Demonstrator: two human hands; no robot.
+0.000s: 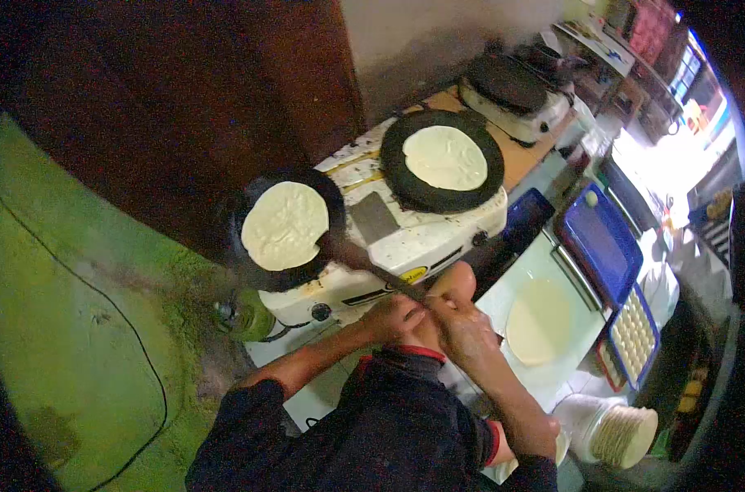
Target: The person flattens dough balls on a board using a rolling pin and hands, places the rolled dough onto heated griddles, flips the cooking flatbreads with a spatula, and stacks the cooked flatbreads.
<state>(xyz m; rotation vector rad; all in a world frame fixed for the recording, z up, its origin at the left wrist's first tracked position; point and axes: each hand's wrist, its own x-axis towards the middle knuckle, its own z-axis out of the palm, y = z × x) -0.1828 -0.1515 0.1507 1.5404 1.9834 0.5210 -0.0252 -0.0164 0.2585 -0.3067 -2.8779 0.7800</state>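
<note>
Brown spatula (378, 271) slants lengthwise from right grip (462, 324), tip toward notched flatbread (285, 225).

On the stove (458, 234), the left pan (336, 211) sits at the left end and the right pan (417, 195) at the right end, each under a flatbread (286, 225). A turner (360, 258) crosses the stove's front edge, its tip at the left pan's right rim. Beyond the stove's right end, a griddle (503, 82) rests on a second stove (520, 123). To the right, a dough sheet (539, 321) lies on the table (508, 283); past it are an empty tray (603, 246) and, nearer, dough balls (633, 336) in another.
</note>
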